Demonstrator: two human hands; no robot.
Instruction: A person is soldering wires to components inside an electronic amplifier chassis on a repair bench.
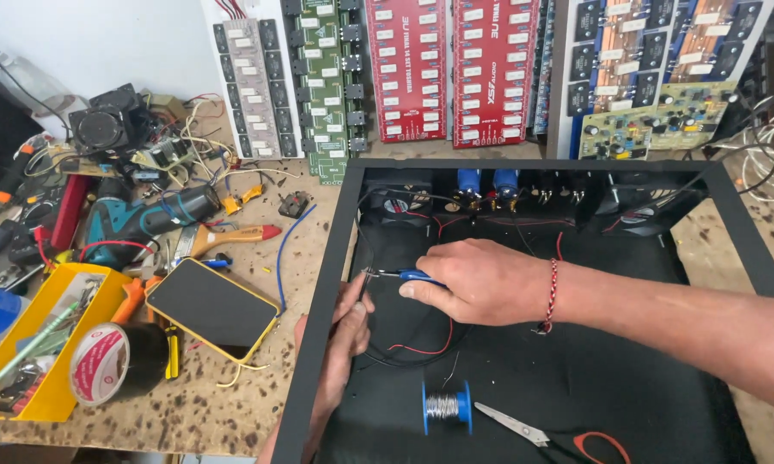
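Note:
My right hand (pixel 473 279) reaches in from the right and grips a blue-handled soldering tool (pixel 408 275), its tip pointing left. My left hand (pixel 345 331) comes up from the bottom inside the black metal chassis (pixel 318 301) and pinches thin black and red wires (pixel 421 348) right at the tool's tip. A red-and-white thread bracelet sits on my right wrist. A blue spool of solder wire (pixel 446 406) and scissors with red handles (pixel 541 434) lie on the chassis floor near the front.
Left of the chassis on the worn bench lie a phone in a yellow case (pixel 211 308), a tape roll (pixel 100 363), a yellow parts bin (pixel 47 344), a teal drill (pixel 137 219) and loose wires. Circuit boards (pixel 404 64) lean against the back wall.

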